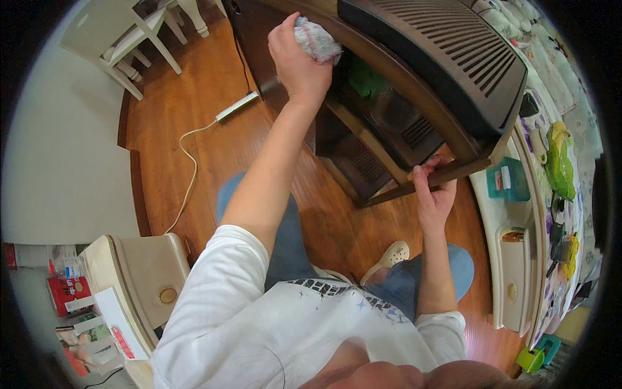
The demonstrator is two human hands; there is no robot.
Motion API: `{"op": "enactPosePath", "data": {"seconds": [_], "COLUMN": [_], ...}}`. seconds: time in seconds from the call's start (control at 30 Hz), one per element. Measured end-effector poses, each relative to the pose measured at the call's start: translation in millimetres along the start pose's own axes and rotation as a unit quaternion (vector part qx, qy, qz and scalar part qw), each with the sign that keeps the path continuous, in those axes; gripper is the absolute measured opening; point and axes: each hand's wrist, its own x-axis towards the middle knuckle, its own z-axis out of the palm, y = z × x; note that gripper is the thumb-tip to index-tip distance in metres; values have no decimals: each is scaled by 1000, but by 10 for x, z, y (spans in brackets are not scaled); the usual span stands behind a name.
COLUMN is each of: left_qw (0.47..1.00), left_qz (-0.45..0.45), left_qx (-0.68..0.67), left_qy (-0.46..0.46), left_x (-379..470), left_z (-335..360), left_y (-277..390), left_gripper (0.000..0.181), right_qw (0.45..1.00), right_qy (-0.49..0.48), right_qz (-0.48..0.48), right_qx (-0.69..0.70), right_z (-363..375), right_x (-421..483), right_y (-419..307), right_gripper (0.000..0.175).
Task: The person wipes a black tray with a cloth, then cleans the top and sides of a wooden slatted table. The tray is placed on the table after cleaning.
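My left hand (300, 63) is closed around a crumpled grey-white cloth (317, 41). It is held up by the upper rail of a dark brown wooden stand (352, 124), and I cannot tell whether the cloth touches the wood. Low on the near side, my right hand (436, 192) grips the stand's edge rail (449, 174), its thumb on one side and fingers partly hidden behind. On top rests a black housing with slotted vents (452, 53). Inside the open compartments are dark slotted panels (362, 158) and something green (367, 80).
A power strip (237, 106) and its pale cord (194, 165) lie on the wooden floor (165, 126). White chairs (146, 36) stand at the far left. A cream drawer cabinet (146, 282) is close on my left. A cluttered long cream cabinet (515, 267) runs along my right.
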Motion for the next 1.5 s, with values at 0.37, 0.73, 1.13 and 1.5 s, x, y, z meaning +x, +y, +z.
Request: {"op": "enactPosePath", "data": {"seconds": [0.37,0.73,1.13,1.5], "left_qw": [984,983,932,973], "left_qz": [-171,-151,-239,-94], "left_qx": [11,-83,-268,-206], "left_qy": [-53,-68,55,45], "left_x": [-917,-867,202,-265], "left_z": [105,-159,-152,124], "left_y": [-482,-561,-598,-364], "left_gripper": [83,70,58,31], "right_qw": [999,988,993,993], "right_qy": [-26,83,76,73], "right_qz": [-4,-69,-73,-72], "right_qx": [-23,-107,-56,-51], "right_z": [40,-28,-269,-454], "right_x": [4,54,-68,-117], "right_y": [3,232,63,92], "right_gripper": [26,18,12,8]}}
